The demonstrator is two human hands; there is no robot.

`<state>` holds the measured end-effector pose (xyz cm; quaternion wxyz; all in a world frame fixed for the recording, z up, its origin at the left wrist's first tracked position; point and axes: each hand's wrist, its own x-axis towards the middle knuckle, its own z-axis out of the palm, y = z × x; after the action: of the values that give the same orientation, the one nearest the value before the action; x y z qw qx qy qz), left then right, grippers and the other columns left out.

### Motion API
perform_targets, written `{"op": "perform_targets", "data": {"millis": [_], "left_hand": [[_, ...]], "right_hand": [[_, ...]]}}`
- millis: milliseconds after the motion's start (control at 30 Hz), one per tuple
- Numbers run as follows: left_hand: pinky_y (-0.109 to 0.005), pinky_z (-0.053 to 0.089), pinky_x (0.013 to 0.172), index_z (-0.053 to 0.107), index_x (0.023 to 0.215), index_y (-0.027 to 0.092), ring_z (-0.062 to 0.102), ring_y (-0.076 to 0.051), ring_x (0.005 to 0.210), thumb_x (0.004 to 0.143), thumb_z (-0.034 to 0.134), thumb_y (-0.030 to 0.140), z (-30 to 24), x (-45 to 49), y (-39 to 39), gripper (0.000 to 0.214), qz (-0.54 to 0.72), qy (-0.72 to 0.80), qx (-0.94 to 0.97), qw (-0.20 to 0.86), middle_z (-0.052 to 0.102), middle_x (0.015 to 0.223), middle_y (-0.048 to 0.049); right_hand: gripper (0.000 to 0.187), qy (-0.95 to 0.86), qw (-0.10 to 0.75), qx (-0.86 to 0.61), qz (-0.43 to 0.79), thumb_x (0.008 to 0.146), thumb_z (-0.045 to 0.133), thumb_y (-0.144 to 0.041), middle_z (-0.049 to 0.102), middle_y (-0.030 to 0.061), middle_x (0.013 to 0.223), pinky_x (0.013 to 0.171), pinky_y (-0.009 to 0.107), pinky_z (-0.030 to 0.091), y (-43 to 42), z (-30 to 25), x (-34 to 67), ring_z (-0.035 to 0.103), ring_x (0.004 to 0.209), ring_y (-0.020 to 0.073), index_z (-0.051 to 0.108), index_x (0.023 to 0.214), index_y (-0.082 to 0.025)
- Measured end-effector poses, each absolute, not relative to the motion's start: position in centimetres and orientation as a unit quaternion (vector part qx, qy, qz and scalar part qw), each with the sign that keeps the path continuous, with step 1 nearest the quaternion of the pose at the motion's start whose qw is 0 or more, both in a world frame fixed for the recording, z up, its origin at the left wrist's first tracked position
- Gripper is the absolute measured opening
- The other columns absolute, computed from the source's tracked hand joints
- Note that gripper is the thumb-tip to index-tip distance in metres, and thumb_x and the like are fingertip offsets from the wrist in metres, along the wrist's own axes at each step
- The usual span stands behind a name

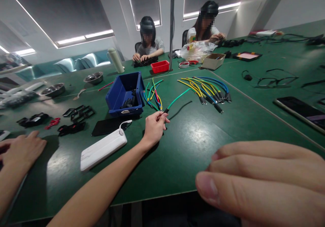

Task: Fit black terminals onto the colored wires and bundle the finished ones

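Observation:
My left hand (154, 127) is closed around the black-sleeved end of a green cable (179, 98). The cable rises to the right above the green table. Close to the camera at the lower right, my right hand (264, 179) has its fingers together beside the thumb, with nothing visible in it. Just beyond my left hand lies a small bunch of green, yellow and blue cables (153, 95) with metal lugs. A larger fan of yellow and blue cables (203, 88) with black sleeves lies to its right. A blue bin (125, 95) holding black parts stands left of my left hand.
A white power bank (103, 149) and a black phone (108, 127) lie left of my forearm. A co-worker's hand (24, 149) rests at far left, near black frames (80, 113). Glasses (275, 81) and another phone (302, 111) lie right. Two people sit opposite, behind a red tray (160, 66).

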<state>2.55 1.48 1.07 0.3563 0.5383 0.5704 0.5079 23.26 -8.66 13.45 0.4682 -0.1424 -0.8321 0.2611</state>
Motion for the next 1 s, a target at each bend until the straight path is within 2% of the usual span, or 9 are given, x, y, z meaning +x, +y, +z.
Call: {"op": "perform_targets", "data": {"millis": [100,167,233,400,467,600,733,867,1000], "left_hand": [[-0.019,0.036,0.039,0.067,0.080,0.013,0.047,-0.006,0.041,0.082,0.057,0.040,1.1,2.6,1.5,0.029,0.506,0.572,0.539,0.353,0.067,0.067,-0.0025],[-0.019,0.036,0.040,0.067,0.081,0.013,0.047,-0.006,0.041,0.082,0.057,0.040,1.1,2.6,1.4,0.029,0.506,0.573,0.539,0.353,0.067,0.066,-0.0024],[-0.018,0.037,0.040,0.067,0.080,0.013,0.046,-0.006,0.041,0.082,0.058,0.039,1.1,2.7,1.4,0.028,0.505,0.573,0.539,0.355,0.067,0.066,-0.0022],[-0.019,0.037,0.041,0.067,0.080,0.013,0.047,-0.007,0.041,0.083,0.058,0.038,1.2,2.8,1.3,0.027,0.503,0.575,0.540,0.353,0.066,0.066,-0.0021],[-0.018,0.037,0.041,0.067,0.080,0.014,0.047,-0.007,0.041,0.083,0.058,0.038,1.2,2.8,1.3,0.027,0.502,0.574,0.543,0.351,0.067,0.066,-0.0021],[-0.019,0.037,0.040,0.067,0.080,0.014,0.047,-0.007,0.041,0.083,0.057,0.038,1.2,2.8,1.2,0.026,0.504,0.573,0.544,0.349,0.067,0.066,-0.0020],[-0.018,0.037,0.040,0.067,0.079,0.014,0.047,-0.007,0.040,0.082,0.058,0.037,1.3,2.9,1.3,0.025,0.505,0.573,0.540,0.353,0.067,0.066,-0.0019],[-0.019,0.037,0.040,0.067,0.079,0.014,0.047,-0.007,0.040,0.082,0.058,0.038,1.3,2.8,1.3,0.026,0.503,0.573,0.543,0.351,0.067,0.065,-0.0020],[-0.019,0.037,0.041,0.067,0.078,0.014,0.047,-0.007,0.041,0.083,0.057,0.038,1.2,2.8,1.3,0.026,0.500,0.573,0.547,0.349,0.066,0.065,-0.0019]], "right_hand": [[0.015,-0.828,0.500,-0.119,0.224,0.073,0.064,-0.039,0.065,-0.0007,0.074,0.052,0.030,0.053,-8.6,14.4,22.6,0.056,0.051,0.0159,0.068,0.088,-0.039],[0.027,-0.854,0.464,-0.124,0.200,0.068,0.064,-0.017,0.059,-0.0028,0.066,0.048,0.023,0.050,-8.2,15.1,22.0,0.050,0.045,0.0110,0.069,0.088,-0.035],[0.033,-0.860,0.462,-0.105,0.190,0.063,0.061,-0.008,0.056,-0.0019,0.062,0.048,0.019,0.050,-7.8,15.6,21.3,0.051,0.045,0.0095,0.070,0.085,-0.031],[0.007,-0.851,0.486,-0.139,0.145,0.066,0.067,-0.038,0.050,-0.0006,0.046,0.033,0.021,0.039,-7.7,16.0,20.5,0.043,0.033,0.0100,0.071,0.070,-0.037],[0.013,-0.854,0.471,-0.148,0.164,0.064,0.067,-0.050,0.049,-0.0009,0.046,0.031,0.022,0.035,-7.9,15.9,20.6,0.040,0.031,0.0096,0.072,0.073,-0.040],[0.031,-0.845,0.470,-0.116,0.229,0.066,0.060,-0.066,0.055,0.0010,0.055,0.036,0.027,0.037,-8.0,15.7,21.2,0.047,0.040,0.0127,0.071,0.082,-0.041],[0.037,-0.814,0.509,-0.107,0.258,0.069,0.054,-0.072,0.058,-0.0008,0.059,0.040,0.026,0.040,-7.6,15.5,21.5,0.050,0.042,0.0125,0.070,0.083,-0.042],[0.037,-0.850,0.451,-0.081,0.259,0.070,0.052,-0.072,0.056,0.0011,0.065,0.044,0.026,0.042,-7.7,15.1,21.5,0.051,0.047,0.0129,0.069,0.079,-0.040],[0.031,-0.865,0.444,-0.086,0.217,0.074,0.057,-0.061,0.051,0.0017,0.055,0.040,0.023,0.041,-7.5,15.0,21.3,0.047,0.041,0.0106,0.070,0.074,-0.033]]}}
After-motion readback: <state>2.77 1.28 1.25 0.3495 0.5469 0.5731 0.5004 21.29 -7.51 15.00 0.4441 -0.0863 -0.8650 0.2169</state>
